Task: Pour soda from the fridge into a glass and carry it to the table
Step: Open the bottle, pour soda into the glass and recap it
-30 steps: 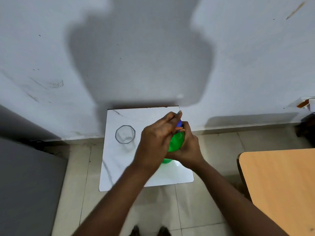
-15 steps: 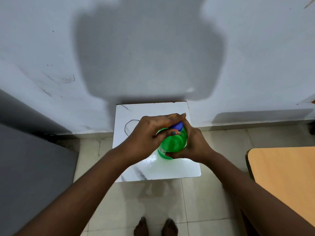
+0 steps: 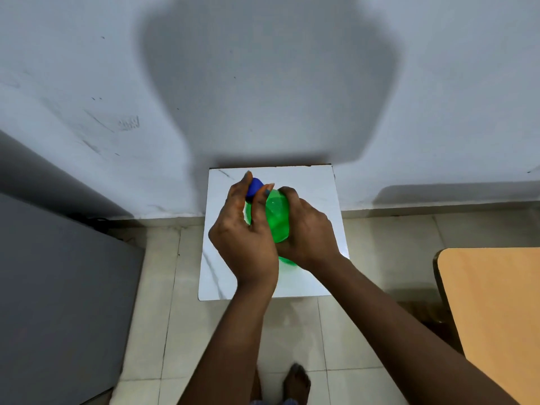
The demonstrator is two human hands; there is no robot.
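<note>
A green soda bottle point(image 3: 277, 217) is held over a small white marble-patterned stand point(image 3: 318, 188) against the wall. My right hand point(image 3: 306, 229) wraps around the bottle's body from the right. The fingers of my left hand point(image 3: 244, 229) pinch the bottle's blue cap point(image 3: 253, 187) at its top. The glass is hidden behind my left hand.
A grey fridge top point(image 3: 58, 287) fills the left side. A wooden table point(image 3: 493, 311) with a rounded corner is at the right. The floor is pale tile point(image 3: 377, 264), and my bare foot point(image 3: 296, 381) shows below. A white wall stands behind the stand.
My left hand has turned, from lying flat over the cap to fingers upright pinching it. The cap has shifted to the left. The glass, visible earlier at the left, is now covered.
</note>
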